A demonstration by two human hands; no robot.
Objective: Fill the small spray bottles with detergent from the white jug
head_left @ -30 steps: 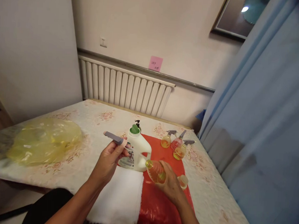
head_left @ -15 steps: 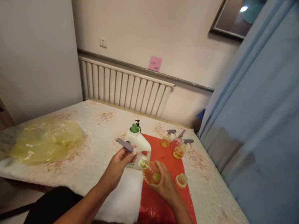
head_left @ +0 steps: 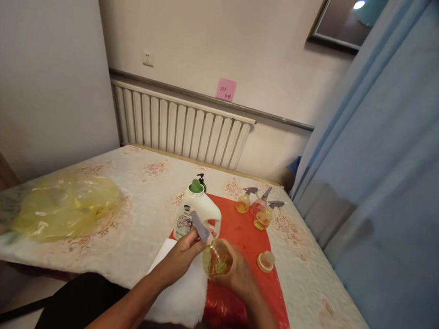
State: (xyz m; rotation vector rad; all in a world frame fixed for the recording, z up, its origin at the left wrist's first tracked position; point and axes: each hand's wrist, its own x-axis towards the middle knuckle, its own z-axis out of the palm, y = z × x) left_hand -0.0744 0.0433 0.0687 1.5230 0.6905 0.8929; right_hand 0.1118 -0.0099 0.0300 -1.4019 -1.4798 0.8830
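My left hand (head_left: 185,253) is closed on a grey-purple spray head (head_left: 200,226), which sits at the mouth of a clear yellowish bottle (head_left: 214,262). The spray head's tube reaches down inside the bottle. Wrapped round the bottle's right side is my right hand (head_left: 236,271). Just behind both hands stands a white jug (head_left: 202,208) with a handle and a green spout at its open mouth. To the right rests a translucent cap (head_left: 266,261). Whether the spray head is threaded on cannot be made out.
Several filled spray bottles (head_left: 263,218) stand at the right on a red sheet (head_left: 234,224). A white towel (head_left: 179,295) lies in front. A black pump bottle (head_left: 201,179) is behind the jug. A yellow plastic bag (head_left: 70,206) lies left; a blue curtain (head_left: 381,168) hangs right.
My left hand has brought the spray head to the bottle's mouth, its tube now inside. My right hand has turned the bottle more upright. The view has shifted slightly.
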